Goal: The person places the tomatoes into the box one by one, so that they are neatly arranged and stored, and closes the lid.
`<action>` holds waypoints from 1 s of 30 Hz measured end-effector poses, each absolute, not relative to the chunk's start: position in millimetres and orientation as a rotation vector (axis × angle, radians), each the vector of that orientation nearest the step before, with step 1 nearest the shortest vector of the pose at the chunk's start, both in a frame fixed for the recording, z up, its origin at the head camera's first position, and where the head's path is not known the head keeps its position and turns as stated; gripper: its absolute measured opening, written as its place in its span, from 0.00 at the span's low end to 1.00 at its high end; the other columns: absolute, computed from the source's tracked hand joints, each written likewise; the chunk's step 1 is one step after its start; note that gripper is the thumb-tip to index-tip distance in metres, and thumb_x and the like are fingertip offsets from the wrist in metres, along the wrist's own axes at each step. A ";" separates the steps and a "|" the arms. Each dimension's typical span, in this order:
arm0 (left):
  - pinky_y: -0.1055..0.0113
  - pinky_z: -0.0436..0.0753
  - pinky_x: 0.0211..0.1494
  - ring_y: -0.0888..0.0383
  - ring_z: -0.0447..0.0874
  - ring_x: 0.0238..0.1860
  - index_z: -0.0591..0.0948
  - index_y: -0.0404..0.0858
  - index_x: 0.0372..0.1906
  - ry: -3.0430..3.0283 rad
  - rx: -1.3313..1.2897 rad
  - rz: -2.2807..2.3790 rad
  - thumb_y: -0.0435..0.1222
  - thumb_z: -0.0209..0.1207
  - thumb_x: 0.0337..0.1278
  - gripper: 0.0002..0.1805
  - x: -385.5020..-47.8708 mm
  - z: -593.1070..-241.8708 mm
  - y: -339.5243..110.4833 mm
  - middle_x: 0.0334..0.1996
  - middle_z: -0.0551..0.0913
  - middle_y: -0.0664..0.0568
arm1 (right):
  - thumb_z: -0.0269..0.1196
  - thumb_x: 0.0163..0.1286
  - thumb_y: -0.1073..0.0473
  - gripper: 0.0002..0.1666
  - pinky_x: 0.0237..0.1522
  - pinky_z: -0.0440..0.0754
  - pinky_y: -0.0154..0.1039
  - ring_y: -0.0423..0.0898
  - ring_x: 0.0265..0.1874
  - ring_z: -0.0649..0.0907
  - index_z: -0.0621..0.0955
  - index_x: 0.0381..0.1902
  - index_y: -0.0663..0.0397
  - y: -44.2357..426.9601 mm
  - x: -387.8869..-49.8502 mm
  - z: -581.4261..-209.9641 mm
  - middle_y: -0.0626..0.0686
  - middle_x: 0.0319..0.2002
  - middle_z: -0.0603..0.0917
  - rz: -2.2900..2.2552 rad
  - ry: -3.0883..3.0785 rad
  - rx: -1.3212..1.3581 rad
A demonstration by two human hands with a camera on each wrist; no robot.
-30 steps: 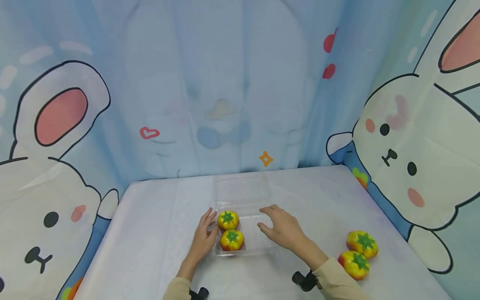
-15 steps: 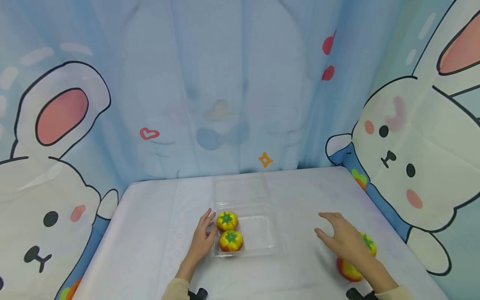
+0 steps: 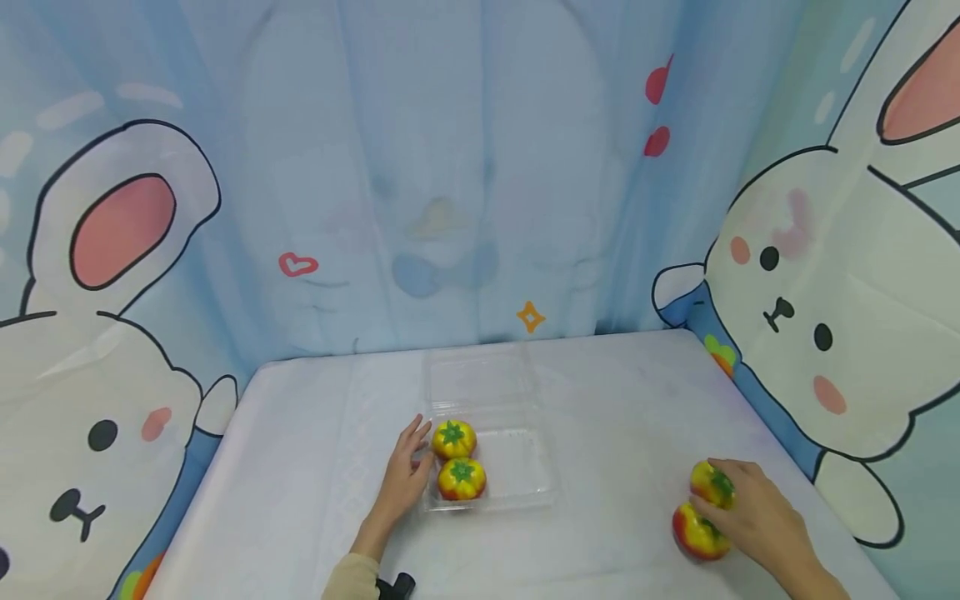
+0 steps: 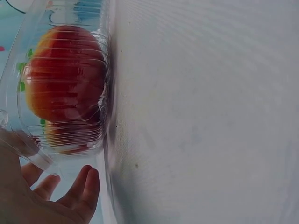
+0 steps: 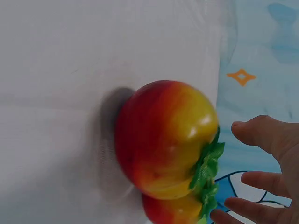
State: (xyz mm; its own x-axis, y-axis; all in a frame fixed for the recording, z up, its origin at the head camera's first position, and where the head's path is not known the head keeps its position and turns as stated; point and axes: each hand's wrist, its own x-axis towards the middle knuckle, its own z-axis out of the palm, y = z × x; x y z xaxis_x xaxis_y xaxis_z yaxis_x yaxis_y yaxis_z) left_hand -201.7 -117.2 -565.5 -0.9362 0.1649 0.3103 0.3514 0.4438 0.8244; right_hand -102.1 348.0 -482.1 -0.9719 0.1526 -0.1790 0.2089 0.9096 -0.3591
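Observation:
An opened clear plastic container (image 3: 517,468) holds two yellow-red fruits with green leafy tops, the rear one (image 3: 454,440) and the front one (image 3: 461,480), in its left half. My left hand (image 3: 402,482) is at the container's left side with relaxed fingers; in the left wrist view that hand (image 4: 51,198) has its thumb at the rim. At the right are two similar fruits, a farther one (image 3: 703,482) and a nearer one (image 3: 697,535). Over them is my right hand (image 3: 761,517); in the right wrist view the hand (image 5: 275,172) is spread above their leaves, a gap showing at the nearer fruit (image 5: 163,135).
The container's clear lid (image 3: 480,379) lies folded back toward the rear of the white-covered table (image 3: 600,417). Behind the table hangs a blue curtain (image 3: 525,167) with printed rabbits at both sides.
My right hand has moved from above the container's right side across to the two fruits at the right, and has come down over them. My left hand has stayed beside the container.

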 end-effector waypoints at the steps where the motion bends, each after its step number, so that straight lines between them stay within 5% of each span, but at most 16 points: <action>1: 0.47 0.82 0.53 0.39 0.77 0.58 0.70 0.31 0.68 -2.509 -0.456 -1.498 0.29 0.52 0.66 0.26 -201.8 -565.1 -117.0 0.73 0.60 0.38 | 0.69 0.54 0.31 0.56 0.48 0.77 0.68 0.70 0.48 0.72 0.70 0.62 0.73 349.8 -101.0 -483.5 0.78 0.55 0.67 -0.572 2.913 0.294; 13: 0.47 0.82 0.54 0.40 0.77 0.57 0.70 0.30 0.68 -2.500 -0.452 -1.512 0.28 0.52 0.66 0.26 -201.5 -564.8 -117.0 0.73 0.61 0.38 | 0.70 0.58 0.38 0.52 0.48 0.78 0.67 0.72 0.48 0.71 0.69 0.61 0.77 357.2 -93.0 -495.0 0.79 0.54 0.66 -0.596 2.915 0.373; 24: 0.47 0.83 0.51 0.37 0.77 0.57 0.70 0.28 0.67 -2.461 -0.494 -1.515 0.27 0.52 0.65 0.25 -200.8 -564.8 -118.3 0.72 0.61 0.35 | 0.61 0.65 0.34 0.50 0.51 0.74 0.71 0.75 0.51 0.69 0.67 0.64 0.74 367.0 -89.3 -501.9 0.79 0.56 0.64 -0.675 2.879 0.425; 30: 0.47 0.82 0.53 0.38 0.77 0.58 0.70 0.29 0.67 -2.483 -0.473 -1.523 0.28 0.52 0.65 0.25 -201.2 -565.6 -118.3 0.73 0.60 0.38 | 0.57 0.73 0.45 0.40 0.53 0.71 0.72 0.76 0.53 0.67 0.65 0.64 0.77 374.3 -91.6 -505.8 0.80 0.57 0.62 -0.703 2.885 0.417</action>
